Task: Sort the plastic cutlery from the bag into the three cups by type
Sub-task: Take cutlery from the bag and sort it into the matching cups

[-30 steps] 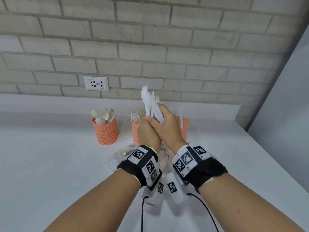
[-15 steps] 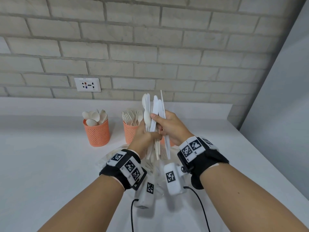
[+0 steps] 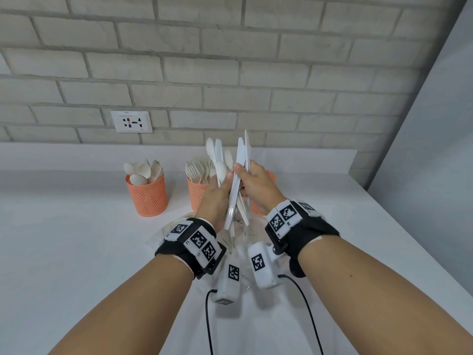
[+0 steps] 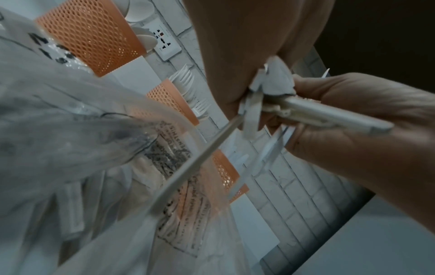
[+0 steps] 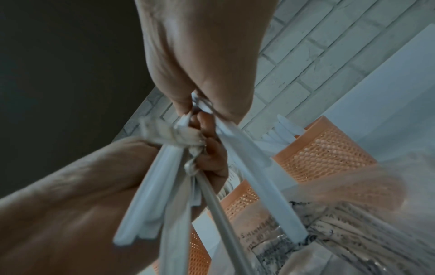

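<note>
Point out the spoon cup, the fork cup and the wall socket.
spoon cup [image 3: 148,198], head view, on its orange mesh wall.
fork cup [image 3: 196,197], head view, on the visible left part of its mesh wall.
wall socket [image 3: 131,121], head view, middle of its white faceplate.

White plastic cutlery stands upright in a bunch above the clear bag; behind, three orange mesh cups hold spoons, forks, knives.

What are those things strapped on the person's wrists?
Each bare forearm wears a black wrist band: left band, right band. Both carry white blocks printed with black square codes. A small white camera box hangs under each wrist, trailing a thin black cable.
</note>
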Motion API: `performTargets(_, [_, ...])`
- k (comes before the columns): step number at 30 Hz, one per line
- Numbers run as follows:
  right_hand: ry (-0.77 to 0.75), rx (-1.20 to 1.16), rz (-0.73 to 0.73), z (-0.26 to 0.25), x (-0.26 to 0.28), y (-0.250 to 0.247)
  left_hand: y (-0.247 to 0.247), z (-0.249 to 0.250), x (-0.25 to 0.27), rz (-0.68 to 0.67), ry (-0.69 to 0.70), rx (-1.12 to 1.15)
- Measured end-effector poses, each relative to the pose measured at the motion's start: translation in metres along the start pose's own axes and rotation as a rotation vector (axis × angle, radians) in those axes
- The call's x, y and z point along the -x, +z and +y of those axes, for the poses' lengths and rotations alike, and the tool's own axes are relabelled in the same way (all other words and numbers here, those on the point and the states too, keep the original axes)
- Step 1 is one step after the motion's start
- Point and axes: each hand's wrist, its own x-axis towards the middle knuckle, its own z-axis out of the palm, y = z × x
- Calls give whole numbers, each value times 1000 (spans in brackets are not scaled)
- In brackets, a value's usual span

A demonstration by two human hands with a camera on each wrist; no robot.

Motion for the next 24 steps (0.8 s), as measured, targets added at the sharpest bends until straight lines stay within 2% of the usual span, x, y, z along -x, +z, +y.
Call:
performTargets(4, [52, -63, 5, 6, -2, -1, -2, -2, -4, 5, 61, -59])
performTargets(8, [115, -164, -28, 5, -3, -7, -7, -5, -10, 50, 3, -1])
performTargets(11, [128, -235, 3, -5, -8, -19, -12, -5, -14, 89, -23, -8])
performTargets(15, [37, -205, 102, -15, -29, -38, -19, -1, -25, 151, -70, 19])
performTargets(24, [-204, -41, 383, -16, -88, -49, -25, 8, -42, 91, -60, 31])
